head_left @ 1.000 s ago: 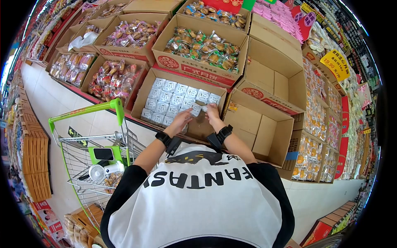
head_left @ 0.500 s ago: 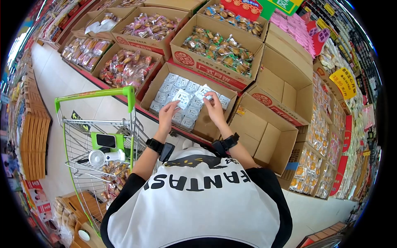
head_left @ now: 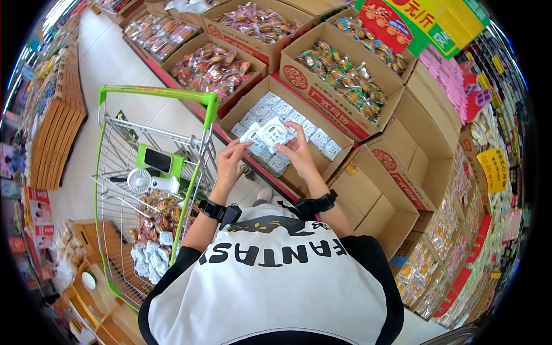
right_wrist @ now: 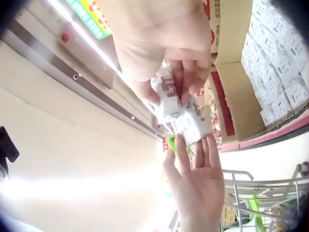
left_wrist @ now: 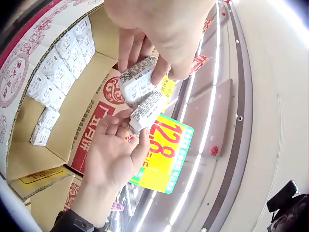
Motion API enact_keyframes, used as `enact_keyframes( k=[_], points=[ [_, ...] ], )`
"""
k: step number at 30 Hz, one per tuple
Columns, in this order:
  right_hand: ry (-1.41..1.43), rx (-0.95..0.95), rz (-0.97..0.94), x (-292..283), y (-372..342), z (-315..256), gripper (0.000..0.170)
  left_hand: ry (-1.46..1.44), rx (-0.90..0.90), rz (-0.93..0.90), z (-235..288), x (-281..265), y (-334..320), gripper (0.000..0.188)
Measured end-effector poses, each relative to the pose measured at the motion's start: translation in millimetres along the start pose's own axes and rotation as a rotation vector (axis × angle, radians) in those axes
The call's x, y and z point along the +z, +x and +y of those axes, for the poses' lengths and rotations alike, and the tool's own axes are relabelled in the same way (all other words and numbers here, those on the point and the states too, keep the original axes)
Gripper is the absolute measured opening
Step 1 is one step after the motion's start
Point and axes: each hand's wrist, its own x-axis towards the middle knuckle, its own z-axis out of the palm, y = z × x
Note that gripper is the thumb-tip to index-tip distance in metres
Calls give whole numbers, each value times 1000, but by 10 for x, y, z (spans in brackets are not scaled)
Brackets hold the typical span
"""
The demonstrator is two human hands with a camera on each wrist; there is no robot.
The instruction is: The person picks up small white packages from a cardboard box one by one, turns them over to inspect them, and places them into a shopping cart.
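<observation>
My left hand (head_left: 231, 162) pinches a small white wrapped packet (left_wrist: 135, 86) with dark print. A second white packet (head_left: 275, 133) is held between the thumb and fingers of my right hand (head_left: 300, 155). Both packets are raised over a cardboard box (head_left: 340, 125), close together, and the right one overlaps the left one in the head view. Rows of matching white packets (head_left: 320, 138) lie in that box. Printed backs of the held packets show in the left wrist view, with my right hand (left_wrist: 113, 154) below.
A green-handled shopping cart (head_left: 155, 92) stands at the left, carrying white packets (head_left: 150, 261) and brown wrapped goods. A small fan (head_left: 139, 180) sits on it. Boxes of wrapped pastries (head_left: 345, 80) stand behind. A cardboard box (head_left: 397, 221) adjoins at the right.
Both hands have come up out of the box, each with a white packet, and brought the packets together. The head view has turned, so more of the cart's contents shows.
</observation>
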Motion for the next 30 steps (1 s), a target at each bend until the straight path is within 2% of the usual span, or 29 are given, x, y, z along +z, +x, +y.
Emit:
enact_keyframes(
  k=[8,14,17,19,28,30],
  points=[
    [22,61,-212,247,75,128,57,80,126,163,173,-211,-297,25],
    [-24,-2,-306,352,75,249,56,165,142,267,96,-289,-527,24],
    [-34,32,-358,402,41,237,59,194,166,304,130,-260,-646,23],
    [44,151,-427,431,6,235,61,250,178,327,123,-279,-734,22],
    [-33,151,-681,577,-196,411,62,344,234,475,152,-187,-1273,12],
    [-5,211,-736,629,-275,405,63,356,248,505,154,-176,-1409,8]
  ],
)
